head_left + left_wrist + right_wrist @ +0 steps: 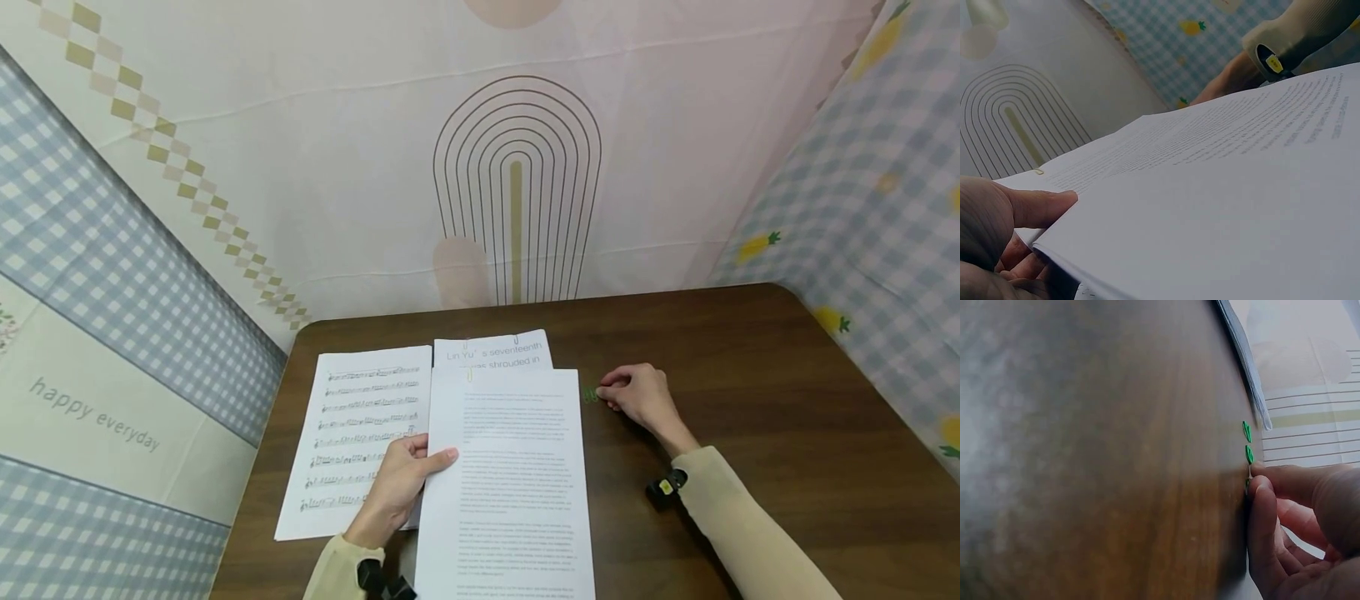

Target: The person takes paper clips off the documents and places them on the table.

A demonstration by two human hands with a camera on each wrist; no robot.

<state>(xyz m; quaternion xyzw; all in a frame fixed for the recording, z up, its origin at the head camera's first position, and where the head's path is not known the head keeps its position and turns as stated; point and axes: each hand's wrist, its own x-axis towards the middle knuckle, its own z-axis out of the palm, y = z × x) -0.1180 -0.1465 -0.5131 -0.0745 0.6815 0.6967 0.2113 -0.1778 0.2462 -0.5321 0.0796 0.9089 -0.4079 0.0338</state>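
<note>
My left hand point(401, 479) grips the left edge of a stack of printed sheets point(525, 483), thumb on top and fingers beneath. A yellow paper clip point(470, 375) sits on the stack's top edge. In the left wrist view the sheets point(1210, 206) are lifted and slightly bowed. Right of the stack, my right hand point(641, 396) is low at the table, thumb and forefinger pinching at a small green paper clip point(1247, 483), mostly hidden by the fingertips. Two more green paper clips point(1247, 431) lie just beyond those fingertips.
Sheets of music point(360, 442) lie on the brown table point(750, 400) to the left, partly under my left hand. Behind the stack, large-print sheets point(491, 350) carry clips at their top edge. A patterned cloth point(360, 167) hangs along the table's back edge.
</note>
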